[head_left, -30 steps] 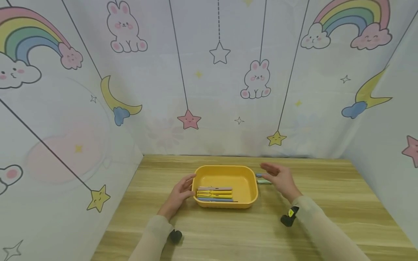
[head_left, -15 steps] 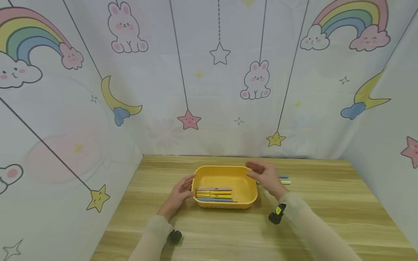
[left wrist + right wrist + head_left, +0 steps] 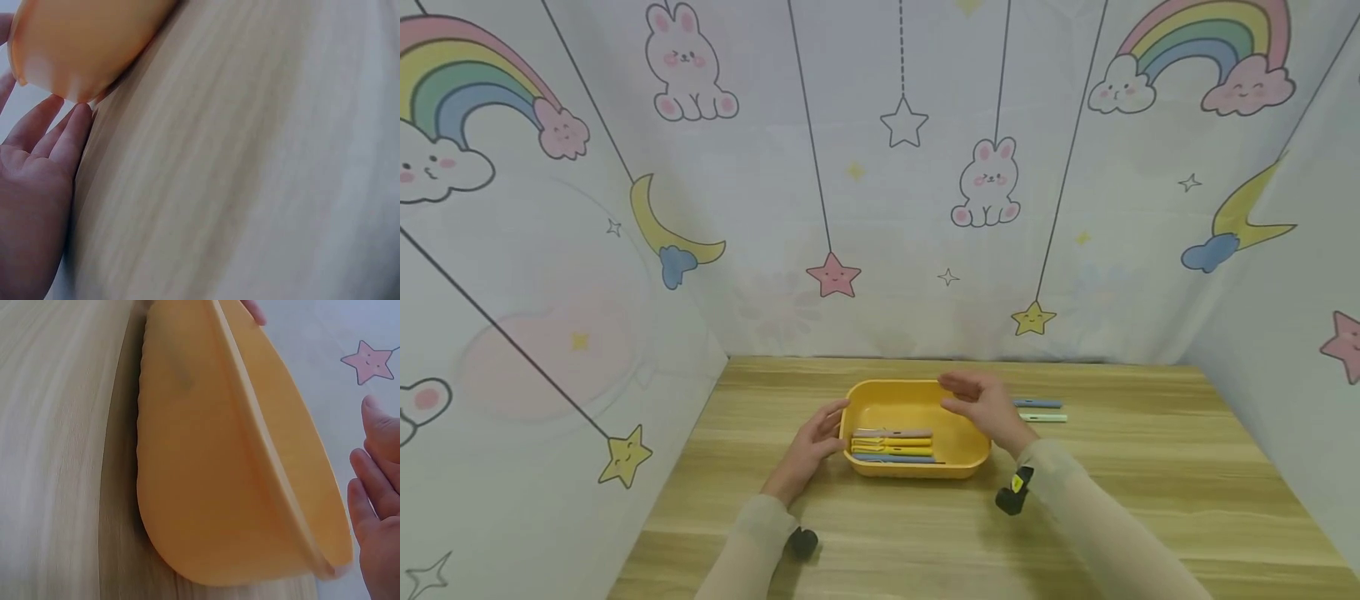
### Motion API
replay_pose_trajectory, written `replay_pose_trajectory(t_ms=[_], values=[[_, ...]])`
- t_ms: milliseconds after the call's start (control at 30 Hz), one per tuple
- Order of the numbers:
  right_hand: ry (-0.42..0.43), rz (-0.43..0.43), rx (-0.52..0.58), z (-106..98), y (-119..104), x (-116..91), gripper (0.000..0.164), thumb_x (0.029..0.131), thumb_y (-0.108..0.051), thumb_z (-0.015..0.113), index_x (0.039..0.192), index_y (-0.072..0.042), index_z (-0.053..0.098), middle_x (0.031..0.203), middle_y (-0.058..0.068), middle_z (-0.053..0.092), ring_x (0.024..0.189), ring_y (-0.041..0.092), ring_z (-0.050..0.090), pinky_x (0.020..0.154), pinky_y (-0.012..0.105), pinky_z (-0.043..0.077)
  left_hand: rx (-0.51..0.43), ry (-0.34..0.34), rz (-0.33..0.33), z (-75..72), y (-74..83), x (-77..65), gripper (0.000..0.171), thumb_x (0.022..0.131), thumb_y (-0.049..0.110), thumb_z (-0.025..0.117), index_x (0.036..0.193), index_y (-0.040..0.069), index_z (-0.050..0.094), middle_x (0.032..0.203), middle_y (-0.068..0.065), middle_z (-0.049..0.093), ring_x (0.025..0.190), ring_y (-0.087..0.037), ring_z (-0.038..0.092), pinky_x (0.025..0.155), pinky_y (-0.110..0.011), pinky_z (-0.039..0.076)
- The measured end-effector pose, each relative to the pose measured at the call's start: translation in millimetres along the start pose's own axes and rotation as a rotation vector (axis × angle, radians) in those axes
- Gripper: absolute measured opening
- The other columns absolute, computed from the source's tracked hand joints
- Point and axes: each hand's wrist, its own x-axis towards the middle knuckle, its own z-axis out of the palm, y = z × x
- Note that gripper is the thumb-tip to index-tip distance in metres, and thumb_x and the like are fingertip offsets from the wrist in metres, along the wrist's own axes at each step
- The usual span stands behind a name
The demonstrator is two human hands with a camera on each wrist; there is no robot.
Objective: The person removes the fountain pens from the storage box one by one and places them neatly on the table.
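Observation:
A yellow plastic tray point(image 3: 917, 472) stands on the table. Inside, along its front left, lie a pinkish pen point(image 3: 910, 434), yellow pens point(image 3: 913, 452) and a blue pen point(image 3: 880, 458). My left hand point(image 3: 807, 450) is at the tray's left end; in the left wrist view its fingertips touch the outer wall. Over the tray's right end hovers my right hand point(image 3: 988, 408), fingers loosely extended, holding nothing. The right wrist view shows this hand point(image 3: 381, 506) beside the rim, apart from it. It hides part of the tray's right side.
To the right of the tray, a blue pen point(image 3: 1041, 404) and a light green pen point(image 3: 1047, 417) lie side by side on the wooden table point(image 3: 1135, 467), their left ends hidden behind the right hand. A patterned curtain point(image 3: 895, 325) closes off the back and both sides.
My right hand has moved left from beside the two loose pens to over the tray's right end, uncovering more of those pens. The left hand and the tray stay put.

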Motion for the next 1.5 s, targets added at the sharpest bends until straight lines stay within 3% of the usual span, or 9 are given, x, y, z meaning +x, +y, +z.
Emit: replay_pose_trajectory(t_ms=[267, 533, 667, 1033, 1267, 1500], values=[[-0.039, -0.017, -0.064, 16.0, -0.6, 6.1, 0.047, 0.095, -0.006, 0.076, 0.141, -0.001, 0.064, 0.14, 0.015, 0.067, 0.129, 0.033, 0.065, 0.109, 0.043, 0.051, -0.004, 0.008, 0.002, -1.3, 0.2, 0.3, 0.067, 0.098, 0.0, 0.065, 0.159, 0.012, 0.042, 0.168, -0.017, 0.036, 0.154, -0.037, 0.034, 0.124, -0.055, 0.029], [-0.057, 0.018, -0.062, 27.8, 2.7, 5.4, 0.045, 0.095, -0.003, 0.075, 0.139, 0.0, 0.066, 0.138, 0.016, 0.068, 0.127, 0.034, 0.066, 0.104, 0.043, 0.055, -0.011, 0.021, -0.01, 2.2, 1.0, -1.5, 0.067, 0.097, -0.003, 0.064, 0.159, 0.01, 0.043, 0.166, -0.02, 0.037, 0.152, -0.041, 0.037, 0.122, -0.054, 0.032], [-0.064, 0.034, -0.11, 32.4, 5.5, 5.4, 0.042, 0.095, -0.004, 0.076, 0.136, -0.002, 0.069, 0.136, 0.016, 0.07, 0.126, 0.034, 0.067, 0.099, 0.042, 0.058, -0.001, 0.019, -0.005, 2.8, -0.2, -1.8, 0.067, 0.097, -0.003, 0.063, 0.159, 0.009, 0.042, 0.167, -0.021, 0.035, 0.153, -0.041, 0.035, 0.123, -0.054, 0.031], [-0.145, 0.014, -0.261, 40.9, 5.4, 7.2, 0.039, 0.093, -0.003, 0.077, 0.132, -0.005, 0.072, 0.13, 0.013, 0.073, 0.123, 0.032, 0.069, 0.103, 0.049, 0.055, -0.004, 0.02, -0.006, 2.6, 1.2, -1.1, 0.067, 0.097, -0.003, 0.063, 0.159, 0.01, 0.043, 0.167, -0.02, 0.037, 0.154, -0.039, 0.034, 0.123, -0.054, 0.03], [-0.2, -0.001, -0.255, 45.0, 11.9, 9.3, 0.039, 0.093, -0.002, 0.076, 0.132, -0.006, 0.073, 0.132, 0.012, 0.073, 0.124, 0.033, 0.068, 0.104, 0.051, 0.054, -0.005, 0.017, -0.012, 2.1, 1.8, -1.4, 0.067, 0.097, -0.002, 0.064, 0.159, 0.011, 0.043, 0.167, -0.019, 0.037, 0.154, -0.039, 0.035, 0.123, -0.056, 0.029], [-0.232, 0.0, -0.276, 48.6, 13.6, 9.4, 0.038, 0.093, 0.002, 0.074, 0.131, -0.003, 0.073, 0.13, 0.012, 0.074, 0.116, 0.029, 0.072, 0.099, 0.045, 0.058, 0.013, 0.015, -0.002, 1.8, 0.9, -1.0, 0.067, 0.097, -0.002, 0.063, 0.159, 0.009, 0.042, 0.166, -0.022, 0.037, 0.153, -0.041, 0.034, 0.123, -0.054, 0.03]])
